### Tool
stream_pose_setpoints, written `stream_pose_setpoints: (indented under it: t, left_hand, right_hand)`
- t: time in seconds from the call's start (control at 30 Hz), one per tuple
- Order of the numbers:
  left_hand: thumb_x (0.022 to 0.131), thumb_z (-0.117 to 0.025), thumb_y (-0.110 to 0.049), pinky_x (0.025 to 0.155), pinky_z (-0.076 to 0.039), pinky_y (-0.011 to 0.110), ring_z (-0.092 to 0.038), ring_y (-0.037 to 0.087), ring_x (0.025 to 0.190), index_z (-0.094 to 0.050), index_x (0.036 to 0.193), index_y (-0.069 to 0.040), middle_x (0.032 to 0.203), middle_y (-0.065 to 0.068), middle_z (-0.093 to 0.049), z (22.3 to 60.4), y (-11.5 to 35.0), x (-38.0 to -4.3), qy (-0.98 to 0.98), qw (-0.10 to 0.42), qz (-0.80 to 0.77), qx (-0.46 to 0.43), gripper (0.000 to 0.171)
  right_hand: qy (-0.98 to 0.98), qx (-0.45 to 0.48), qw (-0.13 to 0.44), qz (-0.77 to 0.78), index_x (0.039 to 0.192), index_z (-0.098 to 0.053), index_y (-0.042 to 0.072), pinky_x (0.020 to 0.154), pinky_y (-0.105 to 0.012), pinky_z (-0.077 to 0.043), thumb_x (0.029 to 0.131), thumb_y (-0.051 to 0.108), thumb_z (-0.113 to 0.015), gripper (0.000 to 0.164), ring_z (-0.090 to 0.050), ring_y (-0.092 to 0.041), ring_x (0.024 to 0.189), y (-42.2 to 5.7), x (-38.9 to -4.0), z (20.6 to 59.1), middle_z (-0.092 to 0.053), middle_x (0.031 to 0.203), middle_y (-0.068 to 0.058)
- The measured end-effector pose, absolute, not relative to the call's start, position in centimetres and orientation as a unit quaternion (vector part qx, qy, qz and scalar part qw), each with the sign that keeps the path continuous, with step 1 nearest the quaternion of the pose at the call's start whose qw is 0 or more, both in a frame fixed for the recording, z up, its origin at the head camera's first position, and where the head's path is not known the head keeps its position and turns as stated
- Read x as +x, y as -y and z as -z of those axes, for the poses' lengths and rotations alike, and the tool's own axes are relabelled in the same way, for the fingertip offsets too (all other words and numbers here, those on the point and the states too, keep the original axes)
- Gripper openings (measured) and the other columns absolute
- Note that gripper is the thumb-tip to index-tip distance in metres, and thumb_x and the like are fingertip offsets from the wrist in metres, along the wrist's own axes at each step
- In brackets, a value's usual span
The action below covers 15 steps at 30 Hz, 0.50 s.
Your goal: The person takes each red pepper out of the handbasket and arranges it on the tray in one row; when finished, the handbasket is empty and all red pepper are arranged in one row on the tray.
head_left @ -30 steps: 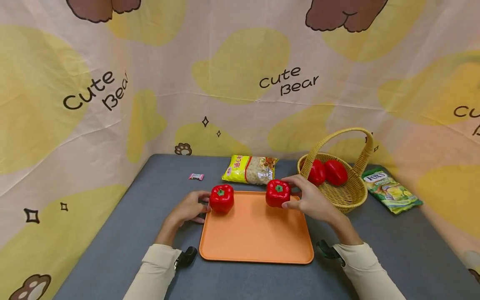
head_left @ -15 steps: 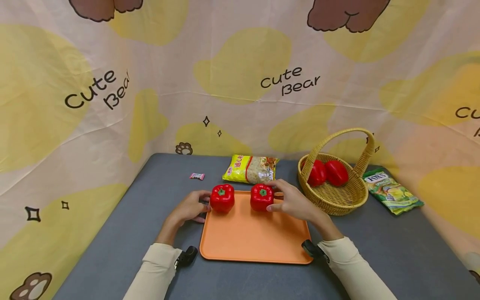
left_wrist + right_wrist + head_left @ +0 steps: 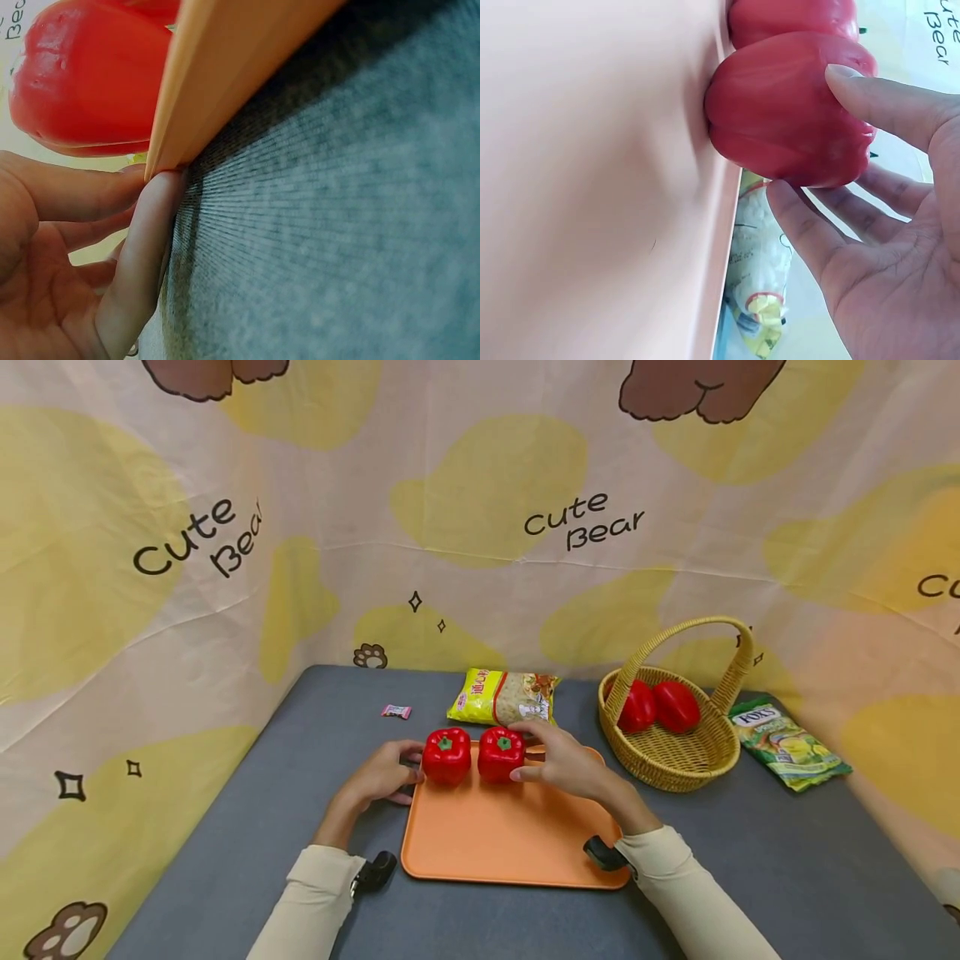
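Note:
A red bell pepper (image 3: 502, 755) stands at the back of the orange tray (image 3: 517, 835), and my right hand (image 3: 562, 765) holds it between thumb and fingers. In the right wrist view, the thumb (image 3: 847, 79) lies on the side of this pepper. Just left of it stands a second red bell pepper (image 3: 447, 757), with a narrow gap between the two. My left hand (image 3: 381, 772) is at the tray's back left corner, pinching its rim. In the left wrist view, fingertips (image 3: 161, 191) meet the tray edge close over the table, below the second pepper.
Behind the tray lies a yellow bag of pasta (image 3: 502, 697), with a small pink wrapped candy (image 3: 396, 712) to its left. At right stand a wicker basket (image 3: 678, 768) holding two red vegetables (image 3: 677, 707) and a green candy bag (image 3: 789, 747). A patterned cloth (image 3: 480, 585) hangs behind.
My right hand has carried its bell pepper leftward along the back of the tray, close to the other pepper. The left hand stays at the tray's corner.

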State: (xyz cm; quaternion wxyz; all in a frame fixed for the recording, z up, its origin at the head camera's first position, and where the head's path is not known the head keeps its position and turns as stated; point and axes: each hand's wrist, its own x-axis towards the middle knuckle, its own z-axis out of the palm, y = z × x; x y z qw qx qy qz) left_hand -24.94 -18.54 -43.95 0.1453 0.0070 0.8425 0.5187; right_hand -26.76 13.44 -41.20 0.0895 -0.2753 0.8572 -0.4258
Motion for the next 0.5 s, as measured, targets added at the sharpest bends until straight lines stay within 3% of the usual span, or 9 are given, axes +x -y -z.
stream_pose_setpoints:
  t: [0.5]
  left_hand:
    - [0.094, -0.063, 0.001, 0.067, -0.067, 0.040, -0.070, 0.025, 0.097, -0.054, 0.148, 0.003, 0.135, 0.022, -0.062, 43.96, 18.63, -25.01, -0.841, 0.149, -0.520, 0.008, 0.055]
  right_hand:
    - [-0.854, -0.271, 0.103, 0.432, 0.151, -0.053, 0.008, 0.110, -0.049, -0.055, 0.088, 0.020, -0.086, 0.072, -0.061, -0.033, 0.132, -12.68, -26.78, 41.10, -0.055, 0.148, -0.009]
